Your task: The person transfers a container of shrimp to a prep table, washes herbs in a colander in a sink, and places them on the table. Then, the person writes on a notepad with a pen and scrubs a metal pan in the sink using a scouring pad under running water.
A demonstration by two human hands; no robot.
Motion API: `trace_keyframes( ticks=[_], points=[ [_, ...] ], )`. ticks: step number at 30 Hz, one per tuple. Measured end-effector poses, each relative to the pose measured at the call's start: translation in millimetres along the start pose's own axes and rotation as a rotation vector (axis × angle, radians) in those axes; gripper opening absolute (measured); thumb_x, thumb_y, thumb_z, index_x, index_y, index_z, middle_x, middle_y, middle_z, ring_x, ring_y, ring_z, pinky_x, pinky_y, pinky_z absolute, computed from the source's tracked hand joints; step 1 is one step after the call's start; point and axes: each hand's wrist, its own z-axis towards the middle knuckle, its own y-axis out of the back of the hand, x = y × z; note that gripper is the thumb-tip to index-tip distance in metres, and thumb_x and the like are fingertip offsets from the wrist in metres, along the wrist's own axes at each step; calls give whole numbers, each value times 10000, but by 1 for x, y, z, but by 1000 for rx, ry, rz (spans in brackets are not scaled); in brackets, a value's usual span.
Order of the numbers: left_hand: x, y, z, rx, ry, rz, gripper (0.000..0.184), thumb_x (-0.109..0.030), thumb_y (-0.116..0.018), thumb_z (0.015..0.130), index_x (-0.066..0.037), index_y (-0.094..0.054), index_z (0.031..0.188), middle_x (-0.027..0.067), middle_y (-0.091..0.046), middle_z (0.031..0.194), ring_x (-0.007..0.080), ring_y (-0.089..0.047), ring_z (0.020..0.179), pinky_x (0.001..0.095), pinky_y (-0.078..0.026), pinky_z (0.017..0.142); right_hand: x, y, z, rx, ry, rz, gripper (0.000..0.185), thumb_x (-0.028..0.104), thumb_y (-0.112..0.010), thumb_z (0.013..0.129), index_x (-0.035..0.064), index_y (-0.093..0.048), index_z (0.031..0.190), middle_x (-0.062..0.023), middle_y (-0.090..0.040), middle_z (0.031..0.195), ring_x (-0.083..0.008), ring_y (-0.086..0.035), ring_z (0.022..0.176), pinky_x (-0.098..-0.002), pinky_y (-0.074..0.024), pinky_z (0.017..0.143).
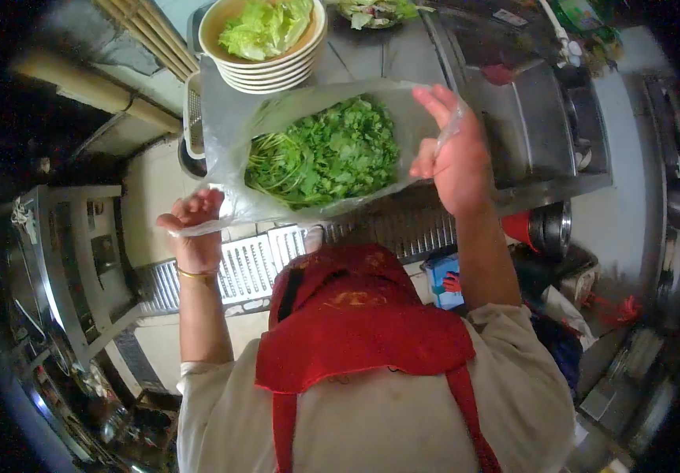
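Note:
A clear plastic bag (229, 173) full of green cilantro (324, 154) is stretched between my two hands, in front of the metal counter's near edge. The stems lie toward the left and the leaves toward the right. My left hand (196, 214) grips the bag's lower left edge with curled fingers. At the upper right, my right hand (458, 154) holds the bag's other end, the thin plastic drawn over its fingers. Beyond the bag stands a stack of white bowls (265, 75), with lettuce (265, 30) in the top one.
More leafy vegetables (375, 12) lie at the back of the metal counter (340, 59). A metal sink (541, 118) is on the right. Bamboo poles (147, 31) lean at the upper left. Below are a floor drain grate (249, 268), a red bucket (518, 229) and a blue container (444, 280).

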Motion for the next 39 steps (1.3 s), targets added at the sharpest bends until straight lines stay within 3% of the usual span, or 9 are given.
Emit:
trace_keyframes(
  ticks=[7,11,18,25,29,31,35,37,39],
  points=[
    [-16,-56,29,104,-195,649,761,-588,-531,797,-61,-398,1331,150,-399,1365,294,-412,1231,422,-314,1015,5,-4,-1,16,104,-173,760,568,-465,822,45,-309,1350,-225,-296,1398,-123,-492,508,-284,-458,540],
    [-36,-88,55,1,-179,633,749,-531,-539,811,-69,-339,1366,152,-333,1407,327,-355,1266,455,-285,1038,29,-14,4,-89,121,-170,794,595,-466,806,40,-308,1351,-234,-303,1391,-111,-450,484,-276,-435,512],
    [-82,-139,88,146,-231,689,1081,-769,-541,613,-36,-298,1369,216,-365,1359,341,-398,1225,463,-369,982,91,-12,12,-72,371,-152,745,594,-373,847,38,-320,1340,-229,-369,1349,-98,-377,455,-278,-402,476],
    [-59,-169,85,234,-234,705,951,-671,-555,720,-39,-284,1377,196,-358,1371,323,-376,1248,451,-351,1003,120,7,5,-132,487,-156,459,408,-488,884,85,-473,1210,-103,-530,1173,-97,-436,457,-255,-429,447],
    [-19,-132,77,350,-158,748,762,-481,-639,781,-27,-375,1333,146,-382,1375,284,-393,1253,429,-344,1013,104,29,-34,-344,154,-562,319,254,-566,856,48,-567,1099,-87,-604,1068,-122,-513,553,-297,-467,580],
    [14,-107,64,421,-60,775,732,-384,-688,772,-28,-379,1332,119,-400,1369,248,-385,1262,409,-318,1033,81,30,-47,-573,646,-1283,223,244,-591,805,82,-614,957,-54,-616,893,-160,-547,618,-293,-464,595],
    [32,-121,54,526,-117,735,852,-437,-737,695,-27,-364,1343,112,-382,1383,234,-359,1275,368,-272,1051,44,-22,-41,-15,1075,-1487,103,197,-617,701,111,-616,758,-50,-605,781,-243,-582,719,-327,-464,673],
    [25,-129,68,517,-129,816,890,-452,-747,672,-18,-359,1345,116,-376,1386,227,-353,1276,360,-261,1053,-6,-53,10,248,580,-1548,54,177,-620,661,129,-629,684,-35,-613,758,-242,-586,729,-354,-470,674],
    [26,-126,72,541,-109,910,939,-503,-724,673,0,-322,1356,140,-349,1399,258,-343,1286,388,-254,1060,-46,-54,70,452,568,-1660,177,207,-676,644,159,-686,814,-44,-645,855,-252,-590,903,-404,-462,754]
  ],
)
